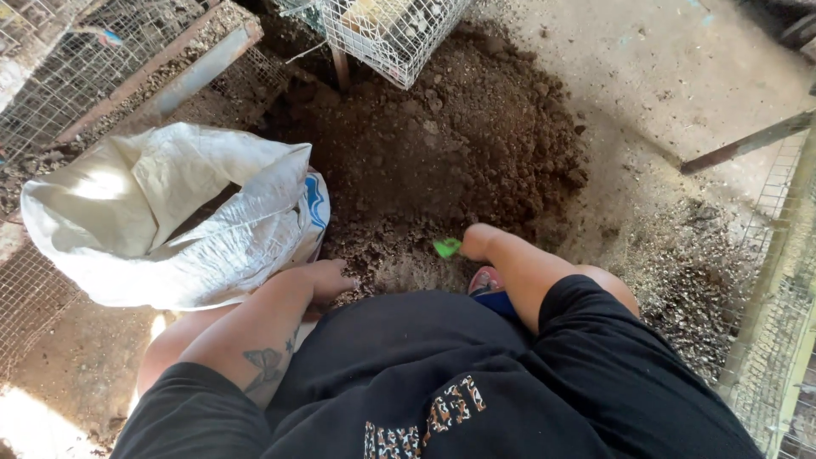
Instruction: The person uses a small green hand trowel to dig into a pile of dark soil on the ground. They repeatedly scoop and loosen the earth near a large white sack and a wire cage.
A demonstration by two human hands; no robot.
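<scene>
A big white woven sack (161, 212) stands open at the left, its mouth facing up. My left hand (323, 279) rests against the sack's lower right edge, fingers curled at the fabric. A heap of dark brown soil (442, 144) fills the middle of the ground. My right hand (478, 242) is closed on a small green tool (447, 247) at the near foot of the heap, with only the green tip showing. Below the right forearm a foot in a blue and red sandal (489, 285) peeks out.
Wire mesh cages (387, 30) stand at the top and at the upper left (76, 76). A wire fence with a post (778, 280) runs down the right side. A metal bar (748, 143) lies on the pale concrete floor at the upper right.
</scene>
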